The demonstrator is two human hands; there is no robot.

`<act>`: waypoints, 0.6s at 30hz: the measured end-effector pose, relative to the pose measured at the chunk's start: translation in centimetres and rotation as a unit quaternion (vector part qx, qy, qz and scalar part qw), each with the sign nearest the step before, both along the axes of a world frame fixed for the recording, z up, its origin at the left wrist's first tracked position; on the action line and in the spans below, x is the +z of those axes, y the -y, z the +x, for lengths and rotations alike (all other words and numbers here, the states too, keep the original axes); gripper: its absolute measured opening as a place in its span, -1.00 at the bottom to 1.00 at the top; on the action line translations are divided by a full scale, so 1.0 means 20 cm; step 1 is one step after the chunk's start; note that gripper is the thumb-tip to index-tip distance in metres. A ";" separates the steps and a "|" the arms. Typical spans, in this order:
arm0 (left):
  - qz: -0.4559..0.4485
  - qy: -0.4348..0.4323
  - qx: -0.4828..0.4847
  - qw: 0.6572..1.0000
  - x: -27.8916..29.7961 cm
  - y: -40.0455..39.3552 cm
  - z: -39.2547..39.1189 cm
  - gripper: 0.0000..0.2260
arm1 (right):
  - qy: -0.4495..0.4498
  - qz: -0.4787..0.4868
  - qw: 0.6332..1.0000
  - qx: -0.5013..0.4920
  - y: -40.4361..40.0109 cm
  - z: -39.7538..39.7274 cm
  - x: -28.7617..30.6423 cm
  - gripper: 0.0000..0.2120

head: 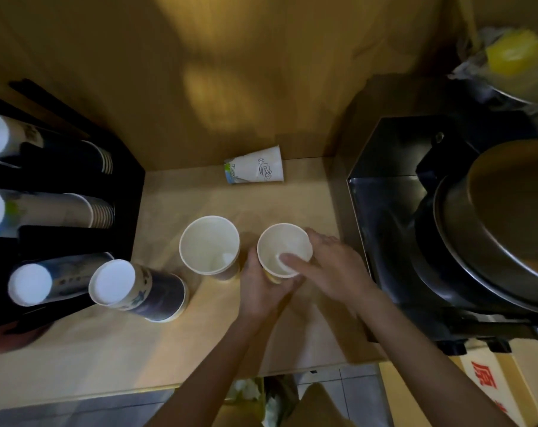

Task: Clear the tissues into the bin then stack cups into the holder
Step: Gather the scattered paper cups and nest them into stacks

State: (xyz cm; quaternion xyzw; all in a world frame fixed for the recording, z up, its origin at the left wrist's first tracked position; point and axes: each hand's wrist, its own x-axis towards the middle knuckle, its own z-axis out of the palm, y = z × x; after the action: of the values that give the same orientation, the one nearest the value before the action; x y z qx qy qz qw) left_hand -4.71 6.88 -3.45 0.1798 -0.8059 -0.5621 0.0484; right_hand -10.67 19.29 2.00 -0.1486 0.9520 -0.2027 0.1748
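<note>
A white paper cup (280,245) stands upright near the counter's middle. My left hand (261,288) grips its side from the near left, and my right hand (332,269) wraps its right rim with the thumb inside. Just to its left stands a second upright cup stack (209,241), untouched. An upside-down stack of dark-printed cups (138,288) stands further left, beside the black cup holder (61,241), whose slots hold several cup stacks lying sideways. One white cup (256,167) lies on its side by the back wall. Crumpled tissues (246,391) show in a bin below the counter edge.
A black metal machine (394,211) with a large steel pot lid (508,217) fills the right side of the wooden counter (107,349). A bag with something yellow (514,53) sits at the top right. A cardboard box (489,380) with red print stands low on the right.
</note>
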 end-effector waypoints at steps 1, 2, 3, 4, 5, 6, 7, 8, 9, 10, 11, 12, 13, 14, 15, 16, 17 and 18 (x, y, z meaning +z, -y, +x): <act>0.002 0.001 0.001 1.000 0.01 0.00 0.00 -0.26 | 0.013 -0.053 0.998 -0.031 0.00 -0.02 0.01 -0.44; 0.004 0.002 -0.001 1.000 0.02 0.00 0.00 -0.25 | 0.031 -0.108 0.991 -0.073 0.00 -0.04 0.01 -0.56; 0.006 0.002 -0.006 1.000 0.03 0.01 0.00 -0.22 | 0.055 -0.164 0.977 -0.121 0.01 -0.07 0.00 -0.63; 0.006 0.000 -0.013 1.000 0.03 0.01 0.00 -0.17 | 0.080 -0.218 0.958 -0.166 0.02 -0.11 0.00 -0.66; 0.001 0.003 -0.017 1.000 0.03 0.01 0.00 -0.11 | 0.103 -0.266 0.936 -0.204 0.03 -0.16 -0.01 -0.67; -0.007 0.011 -0.016 1.000 0.04 0.02 0.00 -0.05 | 0.130 -0.303 0.914 -0.237 0.05 -0.22 -0.03 -0.67; -0.014 0.019 -0.013 1.000 0.04 0.02 0.01 -0.01 | 0.161 -0.332 0.892 -0.263 0.06 -0.28 -0.04 -0.66; -0.018 0.023 -0.010 1.000 0.04 0.02 0.01 0.02 | 0.196 -0.352 0.870 -0.283 0.08 -0.34 -0.05 -0.64; -0.020 0.025 -0.006 0.999 0.03 0.02 0.02 0.04 | 0.231 -0.369 0.850 -0.297 0.11 -0.40 -0.06 -0.63; -0.019 0.028 -0.004 0.999 0.03 0.02 0.03 0.06 | 0.265 -0.382 0.830 -0.307 0.13 -0.45 -0.07 -0.62; -0.016 0.031 -0.001 0.999 0.03 0.01 0.03 0.06 | 0.296 -0.393 0.811 -0.317 0.16 -0.51 -0.09 -0.60; -0.013 0.032 0.003 0.999 0.03 0.01 0.03 0.06 | 0.324 -0.404 0.791 -0.325 0.18 -0.56 -0.11 -0.56; -0.010 0.032 0.008 0.999 0.02 0.01 0.03 0.07 | 0.350 -0.416 0.771 -0.333 0.21 -0.60 -0.14 -0.50; -0.007 0.030 0.013 0.999 0.02 0.02 0.03 0.07 | 0.371 -0.427 0.749 -0.345 0.24 -0.65 -0.16 -0.43; -0.004 0.027 0.017 0.999 0.02 0.02 0.02 0.05 | 0.390 -0.436 0.728 -0.359 0.27 -0.69 -0.19 -0.38; -0.003 0.023 0.018 1.000 0.02 0.02 0.01 0.02 | 0.406 -0.442 0.708 -0.373 0.31 -0.72 -0.21 -0.35; -0.003 0.020 0.016 1.000 0.02 0.01 0.01 0.00 | 0.418 -0.446 0.690 -0.387 0.34 -0.76 -0.23 -0.33; -0.005 0.018 0.013 1.000 0.01 0.01 0.00 -0.03 | 0.427 -0.448 0.675 -0.402 0.37 -0.79 -0.25 -0.32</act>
State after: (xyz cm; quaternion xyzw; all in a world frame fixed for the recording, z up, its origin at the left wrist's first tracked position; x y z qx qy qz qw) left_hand -4.62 6.60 -3.19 0.1996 -0.8073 -0.5538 0.0421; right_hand -26.37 11.95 -2.96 0.2903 0.5366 -0.6974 0.3761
